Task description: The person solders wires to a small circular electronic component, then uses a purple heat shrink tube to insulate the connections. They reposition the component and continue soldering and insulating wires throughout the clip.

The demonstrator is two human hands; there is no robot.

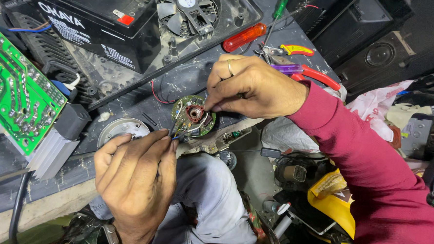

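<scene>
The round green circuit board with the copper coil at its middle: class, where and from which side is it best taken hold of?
Take the round green circuit board by its bare outer rim, coming from the right, where the right hand already pinches it. The flat disc offers thin edges; the coil fills its middle, and wires leave its lower left toward the left hand, so that side is crowded.

A dark, scuffed desk fills the far side, its pale worn edge running near left. Far right stand black speaker cabinets. Clutter crowds the floor below, under even, bright light.
</scene>
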